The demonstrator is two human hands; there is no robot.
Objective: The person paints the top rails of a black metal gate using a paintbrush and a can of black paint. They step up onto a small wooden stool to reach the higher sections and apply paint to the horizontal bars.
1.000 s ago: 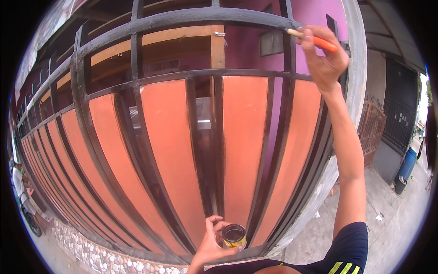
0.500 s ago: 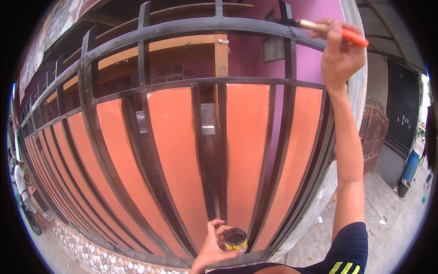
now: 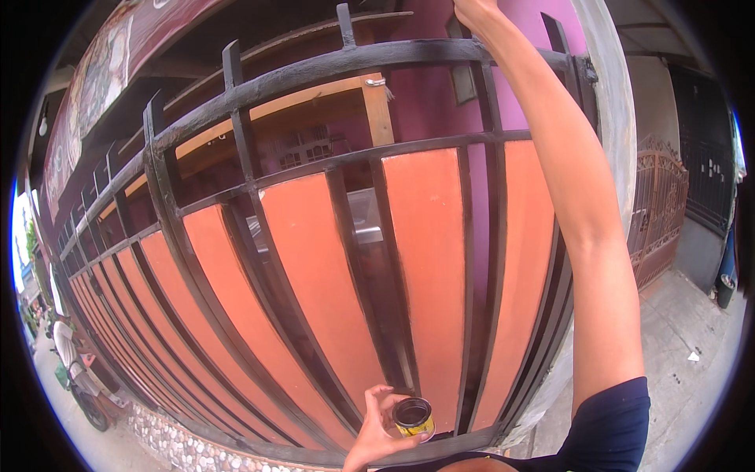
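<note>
My left hand [image 3: 377, 429] grips a small open can [image 3: 413, 414] with a yellow label and dark contents, low before the fence. My right arm stretches up along the right side, and my right hand [image 3: 474, 11] is cut off at the top edge, near a vertical bar; whether it holds anything is out of sight. Dark metal fence rails [image 3: 417, 52] and bars frame salmon-orange panels [image 3: 421, 259].
A pale concrete post [image 3: 612, 94] borders the fence at right, beside pavement [image 3: 684, 330] and an ornate brown gate [image 3: 653, 212]. A pebbled strip [image 3: 173, 436] runs along the base. At left, a person [image 3: 64, 342] is by a motorbike [image 3: 94, 405].
My right hand, earlier seen holding an orange-handled brush at the top rail, has moved up to the picture's top edge, taking the brush from view. The view has tilted, showing more street at left.
</note>
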